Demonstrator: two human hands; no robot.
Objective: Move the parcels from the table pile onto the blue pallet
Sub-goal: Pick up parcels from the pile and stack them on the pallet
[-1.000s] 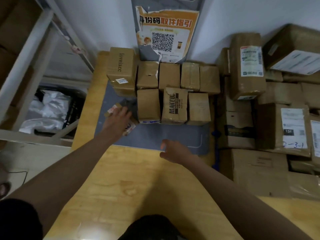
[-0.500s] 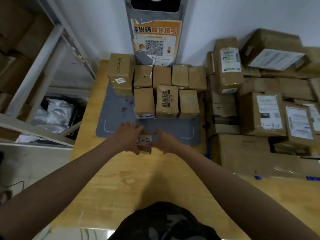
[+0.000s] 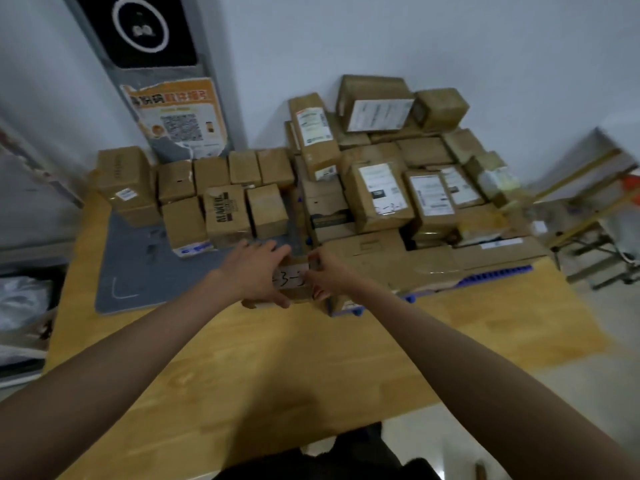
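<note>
Parcel (image 3: 292, 278) w/ both hands, now nearer blue pallet (image 3: 491, 276).

Brown cardboard parcels (image 3: 221, 202) sit on a grey mat (image 3: 138, 271), yellow wooden table (image 3: 242, 358), and blue pallet (image 3: 495, 273).

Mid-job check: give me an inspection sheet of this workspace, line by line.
Surface: light wooden table with a grey rectangular mat on it.
Job's things: small brown cardboard parcel with a handwritten white label held above the table; brown cardboard boxes in rows on the mat; blue plastic pallet, stacked high with parcels.
Clutter: nothing seen.
Grippers: left hand and right hand both grip the small parcel.
Cables: nothing seen.
Surroundings: orange QR-code poster on a grey pillar; white wall.
</note>
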